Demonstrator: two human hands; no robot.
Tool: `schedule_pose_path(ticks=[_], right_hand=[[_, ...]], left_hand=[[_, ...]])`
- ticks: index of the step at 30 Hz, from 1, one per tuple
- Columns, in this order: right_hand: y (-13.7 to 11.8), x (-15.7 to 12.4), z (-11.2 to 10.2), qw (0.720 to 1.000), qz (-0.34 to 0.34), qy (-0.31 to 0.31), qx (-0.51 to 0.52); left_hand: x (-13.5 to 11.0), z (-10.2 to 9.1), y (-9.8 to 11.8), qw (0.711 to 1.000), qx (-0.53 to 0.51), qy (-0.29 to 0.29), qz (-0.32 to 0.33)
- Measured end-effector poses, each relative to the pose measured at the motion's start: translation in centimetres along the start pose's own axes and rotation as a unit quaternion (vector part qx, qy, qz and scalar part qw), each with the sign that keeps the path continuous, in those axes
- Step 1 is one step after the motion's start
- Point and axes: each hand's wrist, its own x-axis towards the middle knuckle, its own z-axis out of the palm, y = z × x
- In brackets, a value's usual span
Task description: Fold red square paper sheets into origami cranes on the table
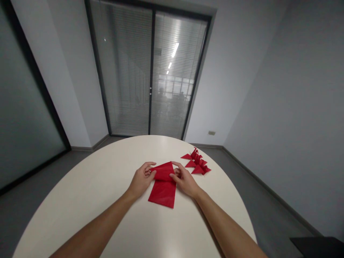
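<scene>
A sheet of red paper (162, 194) lies near the middle of the white table, its far part lifted and bent along a crease across the middle. My left hand (141, 180) pinches the left edge of the raised part between thumb and fingers. On the opposite edge, my right hand (185, 180) grips the same part, thumb on the near face and the index finger at the top corner. The paper's near part rests on the table toward me. Several folded red paper cranes (197, 163) stand in a row to the right of my right hand.
The round white table (94, 197) has its curved edge at the left, far side and right. Beyond it is a glass partition (131, 71) with blinds. A dark flat object (319, 246) shows at the lower right, off the table.
</scene>
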Motion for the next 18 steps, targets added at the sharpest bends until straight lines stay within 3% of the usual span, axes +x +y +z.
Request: schedule_pose_path(ticks=[10,18], right_hand=[[0.8,0.0,0.0,0.995,0.034,-0.019,0.090],[0.4,0.2,-0.1,0.998,0.057,-0.005,0.009]], left_hand=[[0.6,0.2,-0.7,0.997,0.017,0.072,-0.017],[0.4,-1.0,-1.8,0.984,0.163,0.062,-0.043]])
